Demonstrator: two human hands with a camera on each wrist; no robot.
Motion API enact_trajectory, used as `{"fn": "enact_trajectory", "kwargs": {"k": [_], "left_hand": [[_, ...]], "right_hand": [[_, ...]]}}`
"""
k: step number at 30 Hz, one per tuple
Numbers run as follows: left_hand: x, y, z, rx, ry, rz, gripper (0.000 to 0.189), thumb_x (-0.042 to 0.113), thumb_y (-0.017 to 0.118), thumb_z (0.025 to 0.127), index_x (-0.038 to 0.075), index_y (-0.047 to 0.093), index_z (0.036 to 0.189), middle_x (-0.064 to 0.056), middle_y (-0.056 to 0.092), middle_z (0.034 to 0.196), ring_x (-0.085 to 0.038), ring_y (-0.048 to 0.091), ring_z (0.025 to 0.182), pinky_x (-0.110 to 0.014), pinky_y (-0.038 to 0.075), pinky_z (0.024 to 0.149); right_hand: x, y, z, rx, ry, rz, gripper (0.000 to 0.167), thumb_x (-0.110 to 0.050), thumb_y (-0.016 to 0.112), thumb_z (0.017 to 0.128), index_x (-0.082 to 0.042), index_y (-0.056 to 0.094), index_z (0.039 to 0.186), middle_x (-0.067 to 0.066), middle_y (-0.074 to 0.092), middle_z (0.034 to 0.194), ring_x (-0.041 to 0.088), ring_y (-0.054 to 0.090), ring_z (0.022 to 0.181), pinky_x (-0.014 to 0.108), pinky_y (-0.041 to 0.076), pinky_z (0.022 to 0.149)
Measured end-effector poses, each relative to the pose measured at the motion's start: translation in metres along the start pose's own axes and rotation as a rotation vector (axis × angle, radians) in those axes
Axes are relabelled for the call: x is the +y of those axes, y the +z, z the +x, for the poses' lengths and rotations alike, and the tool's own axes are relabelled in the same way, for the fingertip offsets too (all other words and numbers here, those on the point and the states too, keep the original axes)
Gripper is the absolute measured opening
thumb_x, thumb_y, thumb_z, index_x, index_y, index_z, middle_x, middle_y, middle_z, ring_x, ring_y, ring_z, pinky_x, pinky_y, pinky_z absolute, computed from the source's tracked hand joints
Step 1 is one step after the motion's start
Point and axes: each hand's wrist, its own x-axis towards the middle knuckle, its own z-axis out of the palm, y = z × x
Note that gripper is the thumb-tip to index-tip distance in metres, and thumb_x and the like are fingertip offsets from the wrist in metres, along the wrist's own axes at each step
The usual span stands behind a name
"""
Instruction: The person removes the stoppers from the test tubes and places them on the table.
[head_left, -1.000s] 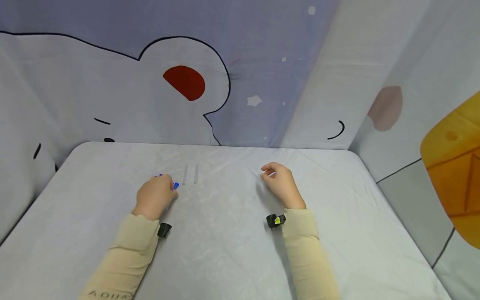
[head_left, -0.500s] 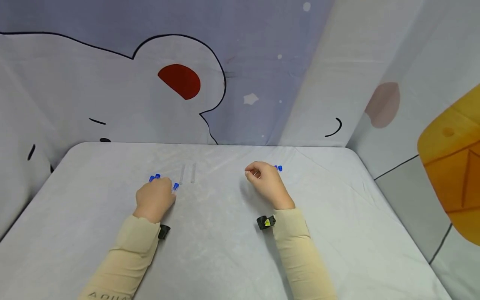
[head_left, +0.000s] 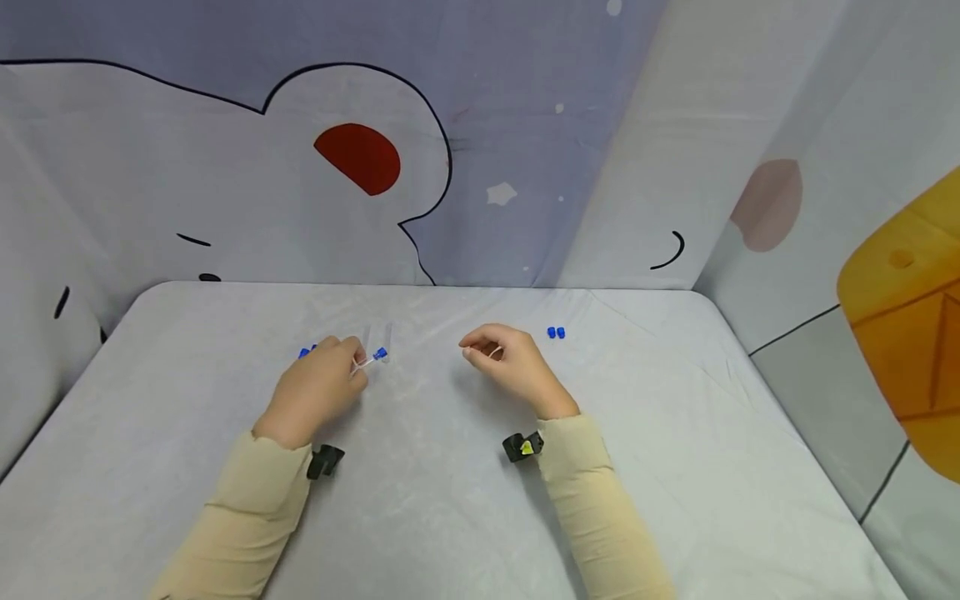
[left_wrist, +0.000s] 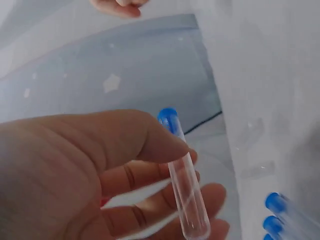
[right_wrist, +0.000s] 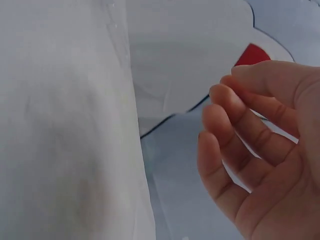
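My left hand [head_left: 318, 387] pinches a clear test tube with a blue cap [left_wrist: 187, 195] between thumb and fingers, raised off the table. In the head view its blue end [head_left: 380, 353] points right. My right hand [head_left: 513, 367] hovers over the table to the right, fingers loosely bent. In the right wrist view, nothing shows between the thumb and fingers of that hand [right_wrist: 260, 130]. Two clear tubes without caps [head_left: 388, 336] lie just beyond the left hand. Several blue-capped tubes [left_wrist: 276, 202] lie on the table beside it, mostly hidden by that hand in the head view.
Two loose blue caps [head_left: 556, 332] sit side by side toward the back right of the white-covered table [head_left: 435, 500]. Behind the table's far edge hangs a printed cloth backdrop [head_left: 510, 150], with more cloth along both sides.
The left hand has picked up a capped tube and lifted it, tilting it to the right. My right hand has moved left, away from the two blue caps, which now show fully.
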Motion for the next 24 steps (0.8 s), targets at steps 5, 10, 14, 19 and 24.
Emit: {"fn": "enact_trajectory", "kwargs": {"k": [5,10,14,19,24], "left_hand": [[0.009,-0.002,-0.004,0.012,0.063,-0.029,0.019,0.004,0.057,0.096,0.0,0.066,0.112,-0.016,0.063,0.106,-0.029,0.064,0.093,-0.045,0.054,0.078],[0.016,-0.003,-0.004,0.024,0.142,-0.056,0.014,0.002,0.065,0.097,-0.001,0.07,0.109,-0.011,0.066,0.097,-0.023,0.062,0.082,-0.04,0.054,0.074],[0.023,-0.004,-0.005,-0.009,0.191,-0.092,0.011,0.003,0.067,0.096,0.0,0.072,0.106,-0.008,0.067,0.095,-0.02,0.06,0.081,-0.038,0.053,0.072],[0.029,-0.003,-0.008,-0.032,0.222,-0.093,0.012,0.004,0.069,0.095,0.002,0.072,0.106,-0.007,0.069,0.098,-0.018,0.061,0.081,-0.037,0.054,0.072],[0.03,-0.002,-0.01,-0.015,0.265,-0.088,0.013,0.003,0.07,0.094,0.003,0.073,0.107,-0.006,0.07,0.1,-0.019,0.063,0.083,-0.037,0.055,0.075]], "right_hand": [[-0.008,0.006,0.001,-0.028,-0.048,0.027,0.017,-0.011,0.07,0.096,-0.003,0.075,0.11,0.002,0.072,0.101,0.014,0.065,0.089,0.032,0.055,0.077],[-0.012,0.012,0.002,-0.063,-0.086,0.014,0.017,-0.012,0.07,0.096,-0.004,0.074,0.111,0.0,0.071,0.097,0.011,0.063,0.087,0.029,0.054,0.076],[-0.013,0.017,0.002,-0.128,-0.12,0.007,0.02,-0.016,0.072,0.096,-0.005,0.073,0.112,-0.003,0.069,0.094,0.009,0.062,0.086,0.032,0.054,0.077],[-0.015,0.018,0.0,-0.19,-0.161,0.026,0.018,-0.017,0.075,0.093,-0.01,0.074,0.11,-0.006,0.069,0.093,0.008,0.062,0.085,0.032,0.055,0.077],[-0.016,0.019,-0.001,-0.211,-0.194,0.03,0.01,-0.017,0.075,0.094,-0.013,0.075,0.103,-0.008,0.07,0.092,0.006,0.061,0.083,0.026,0.053,0.076]]}}
